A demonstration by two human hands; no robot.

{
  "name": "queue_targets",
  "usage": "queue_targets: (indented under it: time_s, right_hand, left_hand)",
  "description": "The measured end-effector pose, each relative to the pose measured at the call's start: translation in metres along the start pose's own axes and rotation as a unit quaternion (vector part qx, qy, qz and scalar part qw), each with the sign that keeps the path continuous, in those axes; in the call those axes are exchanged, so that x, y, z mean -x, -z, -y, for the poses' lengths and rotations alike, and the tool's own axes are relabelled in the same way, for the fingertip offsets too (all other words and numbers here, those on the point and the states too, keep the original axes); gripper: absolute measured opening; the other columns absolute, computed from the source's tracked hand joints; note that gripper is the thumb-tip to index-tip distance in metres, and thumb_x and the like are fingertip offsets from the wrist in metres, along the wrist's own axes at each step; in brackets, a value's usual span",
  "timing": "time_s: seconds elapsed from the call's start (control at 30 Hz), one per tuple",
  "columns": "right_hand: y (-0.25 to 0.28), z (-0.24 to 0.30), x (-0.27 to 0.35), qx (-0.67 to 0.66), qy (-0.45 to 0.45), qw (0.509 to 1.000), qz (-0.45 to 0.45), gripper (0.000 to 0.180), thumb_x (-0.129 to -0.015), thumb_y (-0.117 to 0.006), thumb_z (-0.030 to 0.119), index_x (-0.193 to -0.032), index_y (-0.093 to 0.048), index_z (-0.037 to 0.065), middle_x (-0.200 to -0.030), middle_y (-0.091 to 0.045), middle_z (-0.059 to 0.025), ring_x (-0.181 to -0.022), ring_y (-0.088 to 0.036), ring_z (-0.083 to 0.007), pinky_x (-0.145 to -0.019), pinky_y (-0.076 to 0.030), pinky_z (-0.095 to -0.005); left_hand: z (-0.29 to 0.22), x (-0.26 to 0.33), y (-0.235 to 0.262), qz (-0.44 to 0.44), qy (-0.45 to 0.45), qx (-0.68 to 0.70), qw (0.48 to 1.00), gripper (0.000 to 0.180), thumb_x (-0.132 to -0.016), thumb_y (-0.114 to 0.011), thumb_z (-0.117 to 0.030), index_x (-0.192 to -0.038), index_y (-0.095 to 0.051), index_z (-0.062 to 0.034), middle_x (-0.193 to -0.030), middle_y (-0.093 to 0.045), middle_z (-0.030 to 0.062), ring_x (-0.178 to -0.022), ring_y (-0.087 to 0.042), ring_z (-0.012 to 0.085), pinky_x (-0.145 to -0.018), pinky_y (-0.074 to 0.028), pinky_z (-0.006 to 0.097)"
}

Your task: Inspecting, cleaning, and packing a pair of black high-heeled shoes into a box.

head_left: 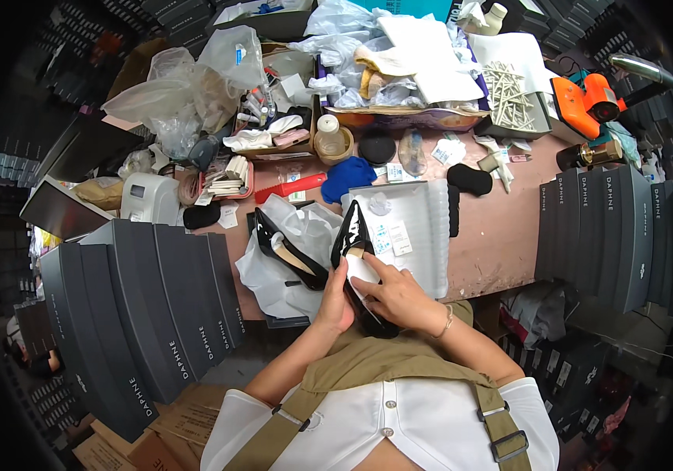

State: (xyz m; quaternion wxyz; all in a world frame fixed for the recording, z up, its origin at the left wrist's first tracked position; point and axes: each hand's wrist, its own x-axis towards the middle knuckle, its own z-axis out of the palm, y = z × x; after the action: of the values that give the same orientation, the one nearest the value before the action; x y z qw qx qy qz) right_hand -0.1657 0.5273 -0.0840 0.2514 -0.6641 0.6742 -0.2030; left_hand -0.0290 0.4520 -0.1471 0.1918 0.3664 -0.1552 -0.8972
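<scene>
A glossy black pointed shoe (354,235) lies toe-away at the table's near edge. My left hand (337,297) grips it from the left side, near the heel. My right hand (396,295) rests on top of it, fingers pressing a white insole piece (362,272) at the shoe's opening. A second black pointed shoe (289,251) lies to the left on white tissue paper (273,275). Under and right of the held shoe sits a stack of clear plastic sheets (419,235) with small white labels.
Rows of dark grey shoe boxes stand on the left (148,306) and right (603,235). The pink table (501,228) holds clutter at the back: plastic bags (195,86), a blue cloth (350,176), a red tool (289,187), an orange heat gun (591,98), wooden sticks (509,94).
</scene>
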Motion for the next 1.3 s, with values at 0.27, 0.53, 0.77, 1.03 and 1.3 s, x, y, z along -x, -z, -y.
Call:
queue_targets:
  time_s: [0.27,0.53,0.77,1.03,1.3]
  right_hand:
    - [-0.024,-0.024,-0.022,0.078,0.046,0.995,-0.047,0.028,-0.075,-0.067,0.02,-0.101,-0.062,0.011,-0.084,-0.056,-0.0061,-0.078,-0.056,-0.0215,-0.064,-0.042,-0.0358]
    - [-0.029,-0.088,-0.069,-0.143,-0.14,0.974,-0.107,0.027,-0.078,-0.068,0.02,-0.099,-0.062,0.003,-0.082,-0.065,-0.0165,-0.078,-0.065,-0.0317,-0.068,-0.051,-0.0397]
    - [-0.083,-0.138,-0.084,-0.096,-0.225,0.964,-0.102,0.044,-0.077,-0.064,0.013,-0.119,-0.052,0.007,-0.096,-0.063,-0.0159,-0.089,-0.062,-0.0333,-0.074,-0.05,-0.0427]
    - [-0.094,-0.138,-0.091,0.063,-0.132,0.985,-0.091,0.051,-0.077,-0.066,0.014,-0.125,-0.047,0.009,-0.103,-0.061,-0.0138,-0.088,-0.061,-0.0339,-0.073,-0.051,-0.0442]
    - [-0.049,-0.106,-0.06,-0.295,-0.214,0.906,-0.214,0.053,-0.083,-0.051,0.007,-0.135,-0.045,0.009,-0.074,-0.056,-0.0052,-0.065,-0.057,-0.0159,-0.061,-0.048,-0.0319]
  left_hand:
    - [0.006,0.015,0.001,-0.031,0.03,0.01,0.999,0.051,-0.094,-0.049,-0.048,-0.126,-0.048,-0.0089,-0.122,-0.055,0.0078,-0.114,-0.053,0.0204,-0.098,-0.042,0.04]
    - [-0.017,0.018,0.014,-0.109,0.037,0.057,0.992,0.044,-0.085,-0.063,-0.018,-0.124,-0.047,-0.0053,-0.114,-0.057,0.0071,-0.103,-0.056,0.0187,-0.09,-0.046,0.034]
    - [-0.021,0.01,0.004,-0.167,-0.11,-0.089,0.976,0.042,-0.088,-0.061,-0.014,-0.125,-0.043,-0.0038,-0.113,-0.056,0.0084,-0.101,-0.055,0.0178,-0.088,-0.047,0.033]
    - [-0.024,0.005,-0.001,-0.092,-0.031,-0.148,0.984,0.047,-0.086,-0.069,-0.019,-0.122,-0.046,0.0024,-0.108,-0.06,0.0105,-0.096,-0.06,0.0164,-0.085,-0.049,0.032]
    - [-0.03,-0.004,0.019,-0.112,-0.086,-0.16,0.977,0.039,-0.089,-0.064,-0.02,-0.118,-0.05,0.0011,-0.106,-0.061,0.0085,-0.095,-0.059,0.0154,-0.083,-0.048,0.03]
